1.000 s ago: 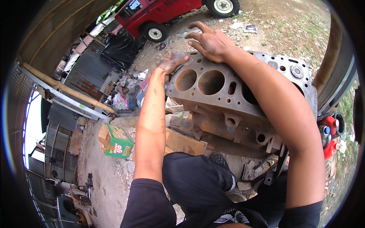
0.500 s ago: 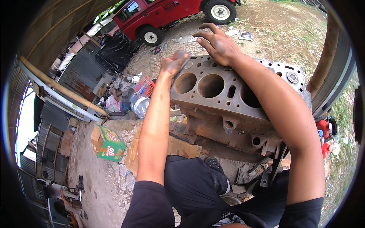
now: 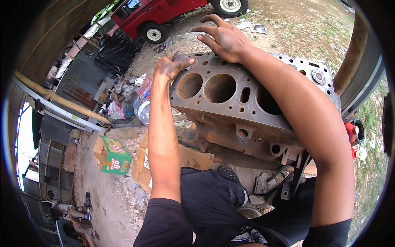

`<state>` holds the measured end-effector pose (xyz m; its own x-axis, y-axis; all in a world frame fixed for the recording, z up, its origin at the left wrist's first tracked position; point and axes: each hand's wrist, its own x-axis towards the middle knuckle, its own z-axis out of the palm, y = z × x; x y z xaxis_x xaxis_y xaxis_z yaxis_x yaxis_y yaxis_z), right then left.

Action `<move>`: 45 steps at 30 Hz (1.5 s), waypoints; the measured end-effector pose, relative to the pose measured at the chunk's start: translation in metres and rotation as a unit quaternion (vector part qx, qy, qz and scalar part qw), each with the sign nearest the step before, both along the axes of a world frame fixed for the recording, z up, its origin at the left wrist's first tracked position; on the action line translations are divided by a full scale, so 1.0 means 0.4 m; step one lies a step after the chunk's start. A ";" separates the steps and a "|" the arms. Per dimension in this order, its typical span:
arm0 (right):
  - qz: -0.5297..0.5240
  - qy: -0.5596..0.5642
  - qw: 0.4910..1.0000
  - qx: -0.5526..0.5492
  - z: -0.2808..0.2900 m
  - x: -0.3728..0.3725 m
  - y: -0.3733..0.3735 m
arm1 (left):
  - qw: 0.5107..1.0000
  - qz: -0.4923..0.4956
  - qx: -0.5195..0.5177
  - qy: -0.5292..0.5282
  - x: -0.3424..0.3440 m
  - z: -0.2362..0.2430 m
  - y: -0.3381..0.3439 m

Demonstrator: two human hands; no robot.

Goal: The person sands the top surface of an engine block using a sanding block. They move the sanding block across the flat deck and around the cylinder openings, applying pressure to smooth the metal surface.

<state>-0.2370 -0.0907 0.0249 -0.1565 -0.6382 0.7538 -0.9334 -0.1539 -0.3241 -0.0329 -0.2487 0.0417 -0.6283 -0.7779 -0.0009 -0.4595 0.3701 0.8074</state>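
Note:
An engine block (image 3: 224, 103) with a flat grey deck, large round bores and small bolt holes stands before me. At its far left corner, my left hand (image 3: 169, 68) is closed around a small grey-brown flat piece (image 3: 181, 58), which looks like worn sandpaper, with the thumb over the deck. The palm side is hidden. My right hand (image 3: 228, 41) is raised over the far edge of the deck, fingers apart and bent, holding nothing. Its forearm crosses above the block and hides part of the bores. Dark smudges mark both hands.
A green carton (image 3: 116, 155) and flattened cardboard (image 3: 195, 158) lie on the ground at left. Beyond are a clear plastic bottle (image 3: 142, 111) and litter. A red vehicle (image 3: 164, 18) stands at the back. A post (image 3: 356, 51) and red containers (image 3: 352, 131) are at right.
The whole view has shifted slightly. Against the block, my left hand has slid a little left and nearer with the flat piece. My right hand stays raised with fingers apart.

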 end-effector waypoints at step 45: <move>0.017 0.057 0.998 -0.009 0.013 0.020 0.004 | 0.995 0.054 -0.061 -0.059 -0.036 0.039 0.061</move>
